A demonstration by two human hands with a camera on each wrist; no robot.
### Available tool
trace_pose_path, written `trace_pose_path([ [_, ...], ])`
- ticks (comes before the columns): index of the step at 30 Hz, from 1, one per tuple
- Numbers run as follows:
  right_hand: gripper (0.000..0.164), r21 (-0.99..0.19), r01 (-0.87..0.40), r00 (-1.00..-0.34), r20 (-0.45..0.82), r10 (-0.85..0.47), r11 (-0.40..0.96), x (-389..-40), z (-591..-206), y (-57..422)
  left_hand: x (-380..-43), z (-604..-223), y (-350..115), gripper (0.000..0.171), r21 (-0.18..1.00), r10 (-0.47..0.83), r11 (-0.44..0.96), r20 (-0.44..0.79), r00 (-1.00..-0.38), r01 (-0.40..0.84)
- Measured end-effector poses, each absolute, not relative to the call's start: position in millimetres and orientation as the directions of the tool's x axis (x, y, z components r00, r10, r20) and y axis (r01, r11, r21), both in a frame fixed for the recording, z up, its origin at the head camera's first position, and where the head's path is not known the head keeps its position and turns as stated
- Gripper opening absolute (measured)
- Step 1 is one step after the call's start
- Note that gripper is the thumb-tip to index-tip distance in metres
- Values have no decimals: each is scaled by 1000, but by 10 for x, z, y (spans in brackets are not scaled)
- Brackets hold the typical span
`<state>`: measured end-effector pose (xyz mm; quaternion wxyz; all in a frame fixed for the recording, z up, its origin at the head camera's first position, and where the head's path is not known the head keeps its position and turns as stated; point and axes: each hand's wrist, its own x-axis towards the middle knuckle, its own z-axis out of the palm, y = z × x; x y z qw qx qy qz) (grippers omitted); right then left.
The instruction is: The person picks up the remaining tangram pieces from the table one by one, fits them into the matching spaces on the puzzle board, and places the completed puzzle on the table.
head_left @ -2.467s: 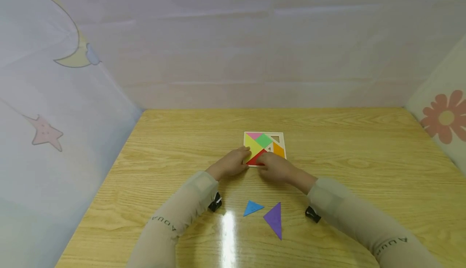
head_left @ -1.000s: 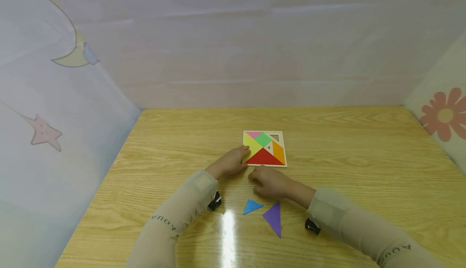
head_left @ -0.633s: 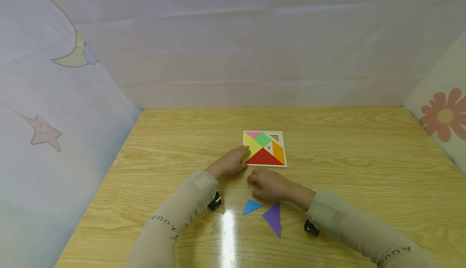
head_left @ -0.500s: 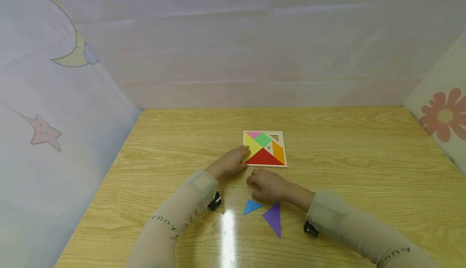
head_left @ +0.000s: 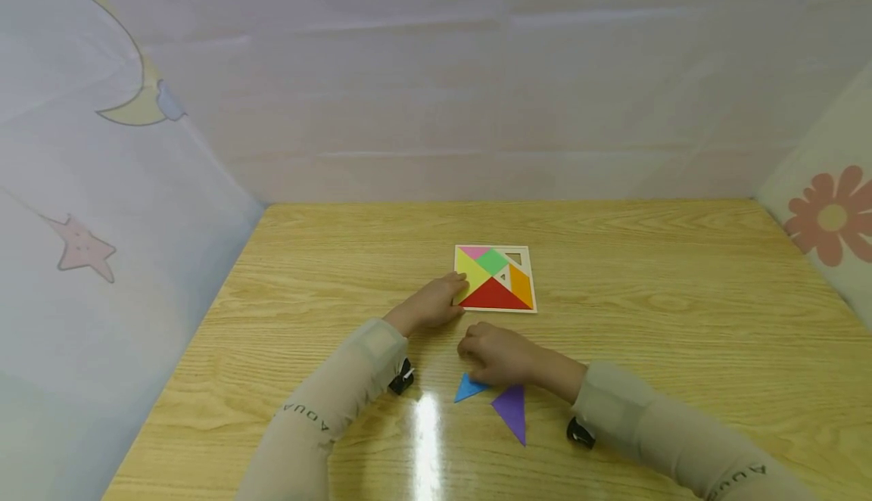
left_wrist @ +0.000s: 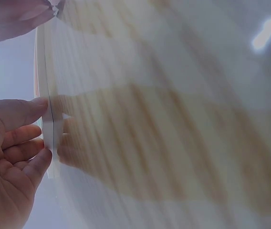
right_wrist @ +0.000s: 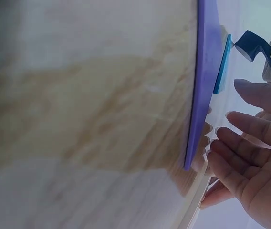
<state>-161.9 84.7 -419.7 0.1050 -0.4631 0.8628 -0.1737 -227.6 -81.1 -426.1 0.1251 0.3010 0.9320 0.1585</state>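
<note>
In the head view a square wooden tangram tray lies on the table with pink, green, yellow, orange and red pieces set in it. My left hand holds the tray's near left corner; in the left wrist view its thumb and fingers meet the tray's edge. Just in front of the tray, my right hand hovers with loosely bent fingers and partly covers a blue triangle. Beside that lies a purple triangle. From the right wrist, the fingers of the right hand appear apart from both triangles.
The wood-grain table meets a pale cloth backdrop at the back and sides. A black wrist device sits under the left sleeve, and another black device under the right sleeve.
The right hand has left the red triangle in the tray and drawn back toward me, over the blue triangle's far edge. The left hand stays at the tray's corner.
</note>
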Motion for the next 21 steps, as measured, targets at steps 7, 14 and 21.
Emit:
trace_pose_path([
  [7,24,-399,-781,-521,-6,-853,480,-1590,-4189,837,-2265,-4256,-819,46,368,605,766,-133,-785,527],
  [14,23,-383,-798,-493,-29,-870,465,-1571,-4197,830,-2260,-4243,-811,46,377,601,767,-142,-786,519],
  [21,21,-361,-818,-472,-22,-882,447,-1560,-4171,827,-2269,-4254,-811,44,372,609,761,-128,-782,532],
])
